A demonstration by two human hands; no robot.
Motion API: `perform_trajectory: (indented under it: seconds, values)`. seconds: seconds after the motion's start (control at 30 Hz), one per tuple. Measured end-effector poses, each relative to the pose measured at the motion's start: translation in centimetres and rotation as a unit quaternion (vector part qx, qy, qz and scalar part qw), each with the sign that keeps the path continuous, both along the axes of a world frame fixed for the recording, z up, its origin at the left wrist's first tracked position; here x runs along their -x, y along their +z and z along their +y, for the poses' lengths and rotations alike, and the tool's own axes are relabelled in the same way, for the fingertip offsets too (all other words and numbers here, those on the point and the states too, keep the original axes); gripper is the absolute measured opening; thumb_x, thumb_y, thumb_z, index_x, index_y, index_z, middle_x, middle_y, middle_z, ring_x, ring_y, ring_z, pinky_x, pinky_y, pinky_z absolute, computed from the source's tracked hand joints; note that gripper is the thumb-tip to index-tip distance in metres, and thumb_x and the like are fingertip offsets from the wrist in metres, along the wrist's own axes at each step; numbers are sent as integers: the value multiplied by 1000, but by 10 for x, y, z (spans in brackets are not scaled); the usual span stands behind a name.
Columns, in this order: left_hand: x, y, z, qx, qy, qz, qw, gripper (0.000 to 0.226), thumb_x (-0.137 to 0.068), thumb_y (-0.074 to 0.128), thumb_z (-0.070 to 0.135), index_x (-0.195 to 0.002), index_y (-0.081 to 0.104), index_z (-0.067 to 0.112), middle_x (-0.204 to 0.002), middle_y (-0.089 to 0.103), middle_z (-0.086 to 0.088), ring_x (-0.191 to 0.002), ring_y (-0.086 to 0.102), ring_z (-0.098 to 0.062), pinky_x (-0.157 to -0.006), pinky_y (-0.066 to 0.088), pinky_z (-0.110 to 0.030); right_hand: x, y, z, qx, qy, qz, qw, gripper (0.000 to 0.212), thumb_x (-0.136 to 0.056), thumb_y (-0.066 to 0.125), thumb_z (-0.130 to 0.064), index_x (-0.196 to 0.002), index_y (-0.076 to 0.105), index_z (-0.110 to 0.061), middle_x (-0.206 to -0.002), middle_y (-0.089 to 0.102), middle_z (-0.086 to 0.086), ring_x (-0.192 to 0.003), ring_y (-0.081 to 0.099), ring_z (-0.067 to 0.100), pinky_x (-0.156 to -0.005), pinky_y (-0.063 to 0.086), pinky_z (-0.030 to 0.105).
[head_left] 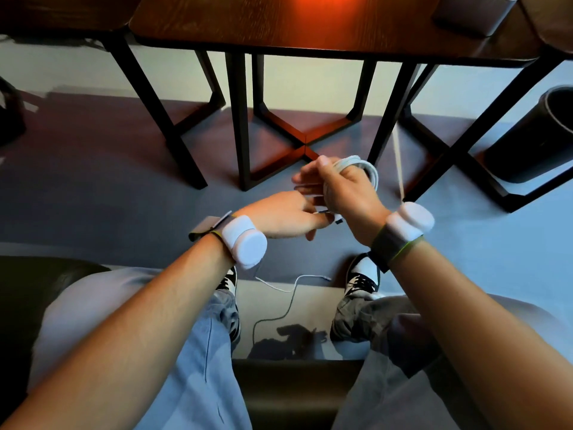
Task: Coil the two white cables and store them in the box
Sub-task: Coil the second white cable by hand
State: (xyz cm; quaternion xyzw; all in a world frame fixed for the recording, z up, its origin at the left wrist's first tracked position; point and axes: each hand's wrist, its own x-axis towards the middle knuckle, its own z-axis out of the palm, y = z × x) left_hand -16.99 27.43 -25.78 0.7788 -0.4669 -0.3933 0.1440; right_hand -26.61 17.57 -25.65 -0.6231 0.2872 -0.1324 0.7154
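A white cable coil (364, 169) is wound in loops around my right hand (347, 190), which is raised in front of me with the thumb up and the fingers curled through the loops. My left hand (288, 214) reaches in from the left and pinches the coil's loose end, a small connector, just under my right palm. A second white cable (291, 287) lies loose on the floor between my shoes, snaking toward the seat. A grey box (471, 13) stands on the far right corner of the table.
A dark wooden table (279, 29) on black legs stands straight ahead. A black cylindrical bin (539, 135) stands on the floor at the right. I sit on a dark seat with both knees in view. A thin pale cord hangs near the right table leg.
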Motion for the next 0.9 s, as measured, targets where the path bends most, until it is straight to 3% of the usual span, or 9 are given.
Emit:
perform_trajectory:
  seconds: [0.07, 0.13, 0.23, 0.4, 0.53, 0.73, 0.77, 0.83, 0.9]
  values:
    - [-11, 3, 3, 23, 6, -40, 999, 45, -80, 56, 61, -60, 71, 23, -72, 68, 9, -73, 61, -4, -69, 45, -28, 2, -3, 2, 124, 86, 55, 987, 38, -105, 40, -29, -82, 66, -13, -78, 74, 13, -72, 71, 27, -70, 57, 39]
    - [-16, 6, 6, 46, 33, -59, 997, 38, -69, 61, 58, -61, 72, 23, -62, 68, 9, -60, 58, -2, -61, 46, -29, 4, -5, 4, 223, 136, 126, 957, 47, -105, 38, -34, -77, 67, -11, -69, 72, 11, -62, 66, 18, -63, 52, 34]
    - [-20, 11, 7, 121, 101, -32, 987, 25, -64, 65, 47, -62, 69, 22, -55, 63, 10, -55, 52, -5, -58, 40, -31, 4, -1, 4, 105, 119, 158, 975, 51, -105, 37, -39, -76, 64, -7, -65, 71, 10, -48, 61, 14, -43, 42, 21]
    - [-39, 29, 10, 264, 192, 105, 939, 11, -70, 63, 28, -69, 63, 17, -56, 55, 11, -62, 49, -12, -64, 38, -30, 6, 13, -7, -5, 148, 142, 979, 54, -103, 37, -43, -69, 57, -7, -53, 61, 10, -37, 45, 17, -43, 29, 28]
    - [-29, 29, 12, 312, 184, 165, 917, 10, -81, 63, 20, -75, 65, 27, -69, 57, 10, -69, 50, -7, -67, 39, -21, 11, 20, -11, -110, 221, 71, 967, 62, -100, 33, -51, -65, 56, -5, -49, 56, 12, -36, 48, 21, -40, 34, 29]
    - [-8, 24, 5, 349, 156, 259, 887, 7, -88, 60, 10, -89, 67, 12, -110, 69, -6, -106, 67, -17, -91, 51, -25, 13, 20, 0, -210, 267, -24, 940, 56, -96, 42, -47, -62, 60, -6, -46, 55, 11, -37, 52, 22, -44, 44, 25]
    - [-7, 25, 4, 346, 153, 274, 884, 10, -92, 57, 13, -93, 67, 9, -109, 71, -8, -104, 69, -20, -92, 52, -27, 14, 21, 0, -213, 261, -35, 941, 54, -96, 42, -44, -60, 60, -8, -45, 55, 10, -37, 52, 21, -44, 44, 24]
    - [-5, 26, 5, 338, 132, 305, 880, 21, -98, 51, 14, -106, 64, -1, -91, 74, -4, -78, 73, -17, -82, 54, -27, 15, 22, -3, -227, 249, -55, 940, 54, -98, 40, -40, -58, 59, -9, -44, 53, 8, -35, 50, 19, -42, 43, 22]
    - [-7, 27, 6, 327, 119, 319, 881, 23, -96, 48, 4, -113, 61, -4, -76, 73, 4, -65, 69, -11, -75, 53, -24, 15, 23, -4, -240, 239, -70, 938, 52, -98, 41, -37, -59, 57, -8, -42, 51, 6, -33, 48, 17, -41, 41, 21]
